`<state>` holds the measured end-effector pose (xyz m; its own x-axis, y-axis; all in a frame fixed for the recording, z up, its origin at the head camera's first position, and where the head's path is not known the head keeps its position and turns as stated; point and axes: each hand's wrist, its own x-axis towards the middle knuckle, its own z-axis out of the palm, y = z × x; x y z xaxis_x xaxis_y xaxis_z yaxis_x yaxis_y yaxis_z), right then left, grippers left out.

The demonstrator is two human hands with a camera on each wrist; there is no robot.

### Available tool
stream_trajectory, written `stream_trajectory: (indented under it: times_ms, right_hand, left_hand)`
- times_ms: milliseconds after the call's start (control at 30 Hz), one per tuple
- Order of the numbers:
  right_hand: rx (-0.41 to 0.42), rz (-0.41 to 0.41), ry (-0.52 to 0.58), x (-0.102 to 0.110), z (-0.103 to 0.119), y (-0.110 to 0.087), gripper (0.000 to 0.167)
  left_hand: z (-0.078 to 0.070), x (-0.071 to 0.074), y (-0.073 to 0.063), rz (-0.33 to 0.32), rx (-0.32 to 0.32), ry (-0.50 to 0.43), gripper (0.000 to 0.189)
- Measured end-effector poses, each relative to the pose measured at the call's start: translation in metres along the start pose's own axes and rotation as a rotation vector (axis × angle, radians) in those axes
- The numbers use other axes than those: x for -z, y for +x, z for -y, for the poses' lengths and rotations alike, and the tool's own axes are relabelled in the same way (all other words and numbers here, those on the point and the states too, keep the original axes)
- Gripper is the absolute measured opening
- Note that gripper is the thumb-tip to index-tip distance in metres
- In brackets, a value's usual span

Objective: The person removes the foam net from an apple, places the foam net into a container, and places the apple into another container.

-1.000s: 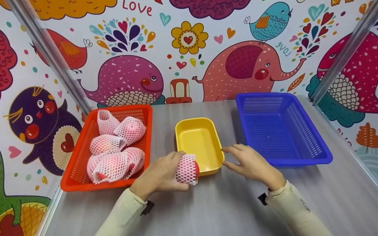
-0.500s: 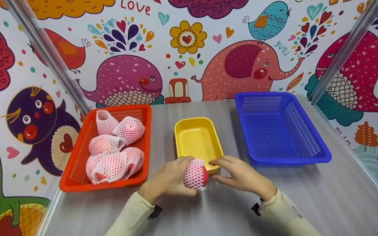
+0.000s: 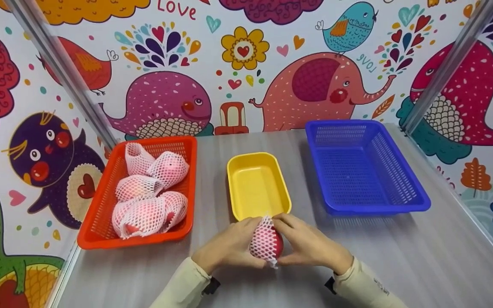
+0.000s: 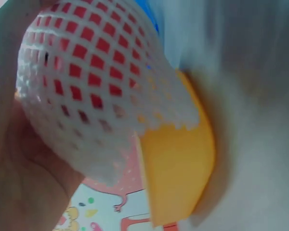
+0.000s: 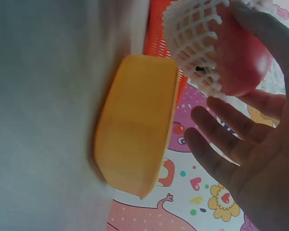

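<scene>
A smooth red fruit (image 3: 279, 247), partly covered by a white foam net (image 3: 263, 243), is between my two hands just in front of the yellow tray (image 3: 259, 188). My left hand (image 3: 229, 247) grips it from the left over the netting. From the right, my right hand (image 3: 315, 246) pinches the bare red side with thumb and forefinger. The right wrist view shows its other fingers (image 5: 221, 139) stretched out below the fruit. Netting fills much of the left wrist view, its loose end overlapping the tray there.
To the left, a red basket (image 3: 193, 184) holds several fruits (image 3: 144, 216) in white foam nets. A blue basket (image 3: 379, 209) stands on the right with nothing in it. A wall with cartoon animals closes off the grey table (image 3: 212, 158) at the back.
My left hand has carried the netted fruit to the right and nearer to me, from beside the tray's front corner. My right hand has moved left from the tray's edge and taken hold of the fruit.
</scene>
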<state>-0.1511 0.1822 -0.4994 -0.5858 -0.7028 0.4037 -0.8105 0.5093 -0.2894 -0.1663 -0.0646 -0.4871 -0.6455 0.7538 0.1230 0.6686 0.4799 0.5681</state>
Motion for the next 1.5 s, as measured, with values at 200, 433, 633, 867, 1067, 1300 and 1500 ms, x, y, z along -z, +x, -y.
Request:
stream_trajectory:
  times_ms: [200, 433, 633, 867, 1067, 1300, 1500]
  right_hand:
    - [-0.009, -0.029, -0.042, -0.011, 0.001, -0.004, 0.083]
    - [-0.009, -0.077, -0.068, -0.011, -0.004, -0.005, 0.085]
    - [-0.026, -0.096, -0.084, -0.009, -0.005, -0.007, 0.087]
    - [-0.04, -0.105, -0.069, -0.007, -0.005, -0.007, 0.09]
    - [0.016, -0.171, -0.074, -0.006, -0.006, -0.005, 0.088]
    - [0.072, -0.221, -0.023, -0.001, -0.007, -0.004, 0.089]
    - [0.085, -0.248, 0.019, 0.005, -0.005, -0.007, 0.091]
  left_hand:
    - [0.006, -0.009, 0.001, -0.008, -0.078, -0.156, 0.083]
    - [0.008, -0.003, 0.003, 0.014, -0.1, -0.153, 0.087]
    - [0.008, 0.003, -0.001, 0.041, -0.065, -0.127, 0.087]
    - [0.01, 0.014, -0.004, 0.082, -0.091, -0.134, 0.081]
    - [0.011, 0.024, -0.006, 0.1, -0.063, -0.117, 0.067]
    - [0.013, 0.028, -0.006, 0.014, -0.079, -0.073, 0.032]
    - [0.017, 0.03, -0.006, -0.054, -0.072, -0.036, 0.017]
